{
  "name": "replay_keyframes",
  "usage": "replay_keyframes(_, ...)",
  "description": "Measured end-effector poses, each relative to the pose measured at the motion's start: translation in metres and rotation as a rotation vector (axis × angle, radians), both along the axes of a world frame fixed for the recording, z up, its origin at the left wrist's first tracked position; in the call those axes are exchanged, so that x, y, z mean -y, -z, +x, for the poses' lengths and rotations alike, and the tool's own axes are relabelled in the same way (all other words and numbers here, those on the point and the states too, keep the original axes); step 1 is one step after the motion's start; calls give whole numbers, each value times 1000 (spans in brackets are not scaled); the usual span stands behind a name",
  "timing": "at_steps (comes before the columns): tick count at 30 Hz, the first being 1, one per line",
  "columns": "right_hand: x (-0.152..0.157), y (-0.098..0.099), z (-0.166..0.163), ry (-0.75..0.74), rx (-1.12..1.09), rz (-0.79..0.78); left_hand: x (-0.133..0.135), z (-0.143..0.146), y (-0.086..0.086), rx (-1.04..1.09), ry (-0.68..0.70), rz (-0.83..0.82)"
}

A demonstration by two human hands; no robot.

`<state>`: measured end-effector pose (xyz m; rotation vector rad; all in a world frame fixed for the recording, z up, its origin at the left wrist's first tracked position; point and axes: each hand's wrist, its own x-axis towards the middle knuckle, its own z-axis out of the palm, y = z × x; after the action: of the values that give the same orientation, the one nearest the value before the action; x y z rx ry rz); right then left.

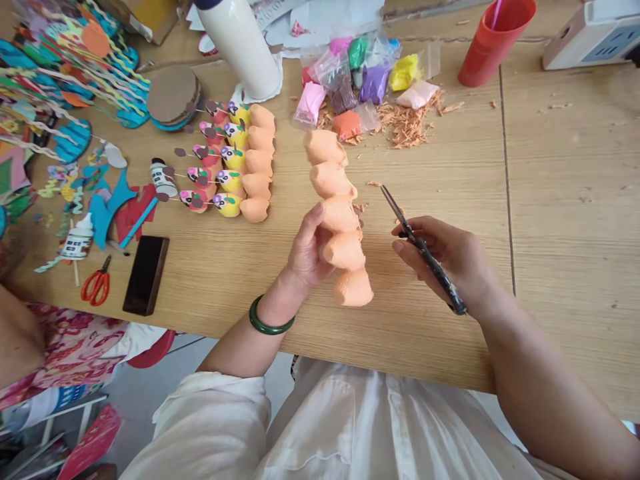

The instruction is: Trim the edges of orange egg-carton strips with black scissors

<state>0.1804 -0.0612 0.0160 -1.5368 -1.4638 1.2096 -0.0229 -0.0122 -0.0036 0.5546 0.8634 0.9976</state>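
Observation:
My left hand [306, 248], with a green bangle on the wrist, is closed around an orange strip of egg-carton cups [337, 223] that stands up from the wooden table [550, 220]. My right hand [450, 260] grips dark scissors [420, 247], blades closed and pointing up-left, just right of the strip without touching it.
A decorated orange carton strip with little painted figures [235, 163] lies to the left. Bags of coloured clay [360, 77] and orange shavings [407, 123] sit behind. A white bottle [240, 47], red cup [493, 40], black phone [146, 275], red scissors [97, 283] and paper cut-outs [60, 80] are around.

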Motion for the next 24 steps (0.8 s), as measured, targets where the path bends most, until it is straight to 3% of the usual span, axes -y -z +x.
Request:
replay_keyframes(4,-3,-6,-4,-16,-120,-50,1,-1,-3,-4,60,-27)
replay_keyframes(9,-1,-6,-10,7,-199,-70,4,-4,5,-56,121,55)
replay_keyframes(15,-1,-2,-12,49,-293,-47,5,-4,13,-90,88,132)
replay_keyframes(24,-2,5,-10,131,-367,-92,4,-5,9,-130,138,142)
